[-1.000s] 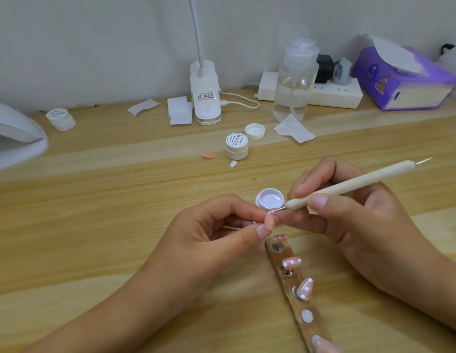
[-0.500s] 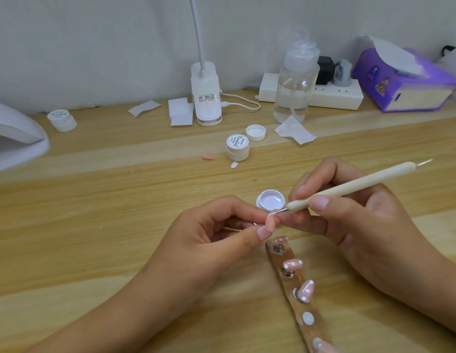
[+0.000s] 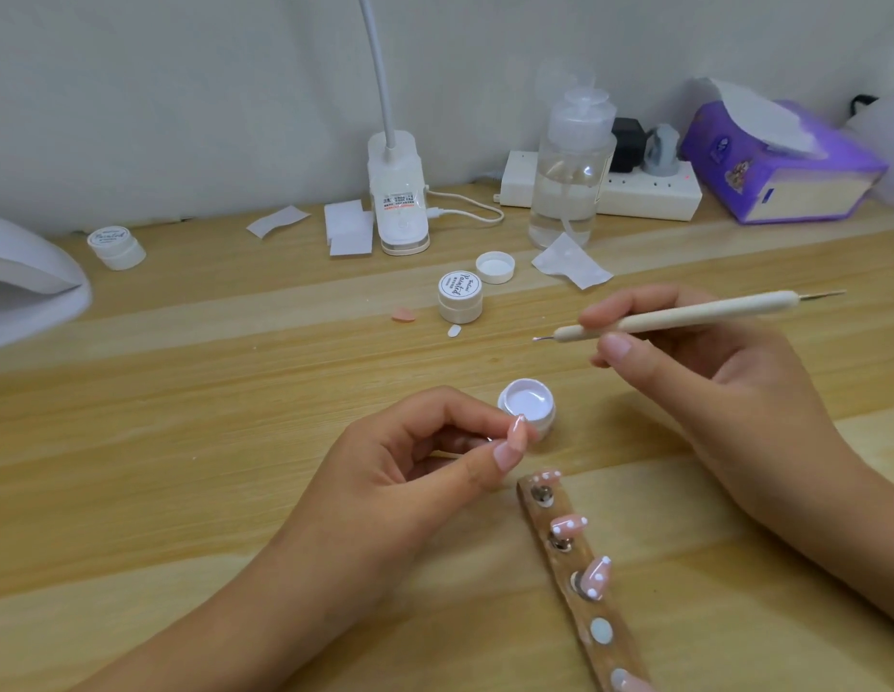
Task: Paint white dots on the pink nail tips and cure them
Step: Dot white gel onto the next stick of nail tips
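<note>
Since a moment ago our right hand [image 3: 709, 377] has lifted the dotting tool [image 3: 684, 316] off the work: its metal point, which was touching the pink nail tip [image 3: 516, 433], now hangs up and to the right, well clear of it and above the far side of the pot of white gel [image 3: 528, 403]. Our left hand [image 3: 410, 472] has barely shifted.

We judge that we are mid-dotting, between one dot and the next. A speck of white seems to sit on the tool's point, though it is too small to be sure. The next move likely calls for a dip into the open pot or a steady return to the tip, with a light touch so the dot stays round.

Our left thumb and forefinger pinch the nail tip upright just beside the pot, the other fingers curled loosely under. Our right thumb and first fingers grip the tool like a pen. Dotted tips [image 3: 569, 524] sit on the wooden strip [image 3: 607, 656] near us; the curing lamp [image 3: 30, 287] waits far left.
</note>
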Available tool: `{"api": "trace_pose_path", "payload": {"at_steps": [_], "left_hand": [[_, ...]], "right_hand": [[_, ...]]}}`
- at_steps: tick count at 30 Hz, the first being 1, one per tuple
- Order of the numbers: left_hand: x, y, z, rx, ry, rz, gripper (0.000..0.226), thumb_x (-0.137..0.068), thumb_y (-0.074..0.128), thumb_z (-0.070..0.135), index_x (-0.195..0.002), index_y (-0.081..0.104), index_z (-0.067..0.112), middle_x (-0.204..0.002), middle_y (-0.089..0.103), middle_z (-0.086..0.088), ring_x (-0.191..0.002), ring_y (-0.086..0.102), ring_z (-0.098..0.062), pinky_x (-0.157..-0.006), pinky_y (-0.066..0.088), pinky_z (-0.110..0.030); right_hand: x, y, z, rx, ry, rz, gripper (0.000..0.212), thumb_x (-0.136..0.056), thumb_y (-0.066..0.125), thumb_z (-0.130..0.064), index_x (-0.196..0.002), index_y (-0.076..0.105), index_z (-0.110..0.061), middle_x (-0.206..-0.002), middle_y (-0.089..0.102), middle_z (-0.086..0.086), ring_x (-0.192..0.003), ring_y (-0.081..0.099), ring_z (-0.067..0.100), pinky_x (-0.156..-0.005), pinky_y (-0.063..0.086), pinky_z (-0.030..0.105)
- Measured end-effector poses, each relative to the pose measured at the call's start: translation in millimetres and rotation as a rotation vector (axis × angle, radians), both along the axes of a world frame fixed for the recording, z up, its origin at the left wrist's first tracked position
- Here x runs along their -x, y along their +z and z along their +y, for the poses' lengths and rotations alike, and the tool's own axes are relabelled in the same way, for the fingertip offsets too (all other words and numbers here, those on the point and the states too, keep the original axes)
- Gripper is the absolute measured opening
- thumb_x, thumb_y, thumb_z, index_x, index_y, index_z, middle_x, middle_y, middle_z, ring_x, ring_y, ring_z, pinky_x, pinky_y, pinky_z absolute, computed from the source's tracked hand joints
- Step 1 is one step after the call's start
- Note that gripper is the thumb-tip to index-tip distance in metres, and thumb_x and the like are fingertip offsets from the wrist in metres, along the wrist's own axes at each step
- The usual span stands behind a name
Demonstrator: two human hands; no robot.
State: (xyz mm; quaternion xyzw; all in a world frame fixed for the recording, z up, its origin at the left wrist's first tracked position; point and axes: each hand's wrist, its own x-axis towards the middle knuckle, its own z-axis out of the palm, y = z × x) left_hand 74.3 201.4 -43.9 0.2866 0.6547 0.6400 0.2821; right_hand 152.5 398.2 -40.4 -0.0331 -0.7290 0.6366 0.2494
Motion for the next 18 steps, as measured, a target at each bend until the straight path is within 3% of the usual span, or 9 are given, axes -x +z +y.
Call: {"api": "trace_pose_path", "payload": {"at_steps": [11,14,18], "left_hand": [[1.3,0.6,-0.3,0.001,-0.005,-0.028,0.013,-0.074,0.074,0.032,-0.083,0.074,0.022,-0.089,0.073,-0.006,-0.078,0.062,-0.006,-0.072,0.049,-0.020],[1.9,-1.0,-1.1,-0.004,-0.014,-0.025,0.021,-0.071,0.073,0.039,-0.084,0.074,0.022,-0.091,0.072,-0.010,-0.079,0.061,-0.007,-0.072,0.049,-0.020],[2.9,-2.3,-0.9,-0.022,-0.018,-0.034,0.012,-0.075,0.075,0.032,-0.083,0.074,0.023,-0.089,0.074,-0.002,-0.081,0.064,-0.004,-0.072,0.050,-0.017]], "right_hand": [[-0.4,-7.6,-7.9,-0.530,0.025,0.015,0.015,-0.095,0.047,-0.029,-0.097,0.060,-0.021,-0.091,0.057,-0.022,-0.084,0.056,0.008,-0.076,0.039,0.012],[0.7,-9.3,-7.0,-0.573,0.032,0.017,0.014,-0.096,0.046,-0.029,-0.097,0.058,-0.022,-0.091,0.056,-0.021,-0.083,0.054,0.006,-0.076,0.038,0.012],[2.8,-11.2,-5.8,-0.573,0.028,0.004,0.015,-0.096,0.045,-0.030,-0.096,0.058,-0.023,-0.089,0.056,-0.016,-0.080,0.052,0.006,-0.074,0.038,0.013]]}}
